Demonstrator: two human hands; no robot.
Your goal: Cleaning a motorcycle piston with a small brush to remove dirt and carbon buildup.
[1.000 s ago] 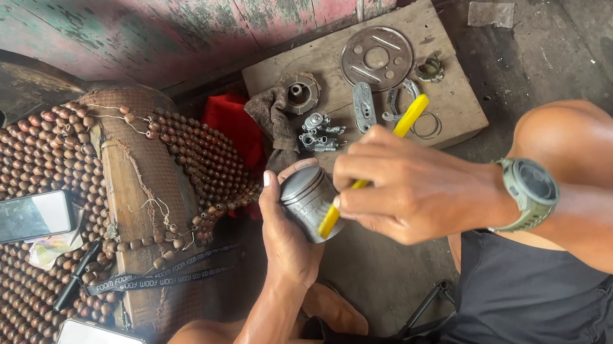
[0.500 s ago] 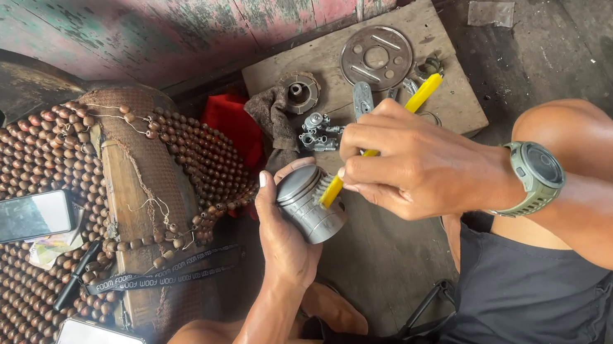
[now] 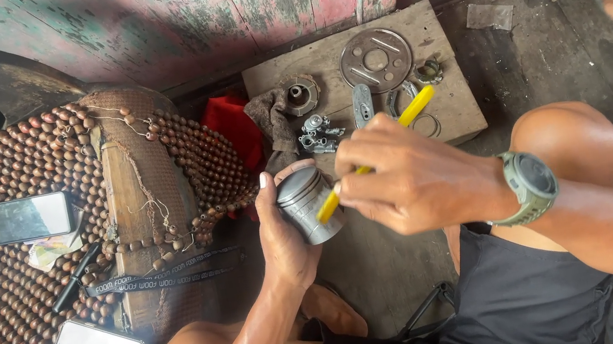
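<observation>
Left hand (image 3: 285,239) is wrapped around a grey metal piston (image 3: 308,203), crown up. Right hand (image 3: 408,175) pinches a yellow-handled tool (image 3: 379,152), probably a brush, its tip against the piston's side. Just beyond the hands: wooden board (image 3: 455,108) holding a round metal plate (image 3: 376,61).

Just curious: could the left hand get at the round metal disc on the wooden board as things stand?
Probably not freely: the left hand is wrapped around the metal piston, and the right hand lies between it and the disc.

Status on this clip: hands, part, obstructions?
Left hand grips grey piston. Right hand holds yellow-handled tool against it. Nothing between them.
</observation>
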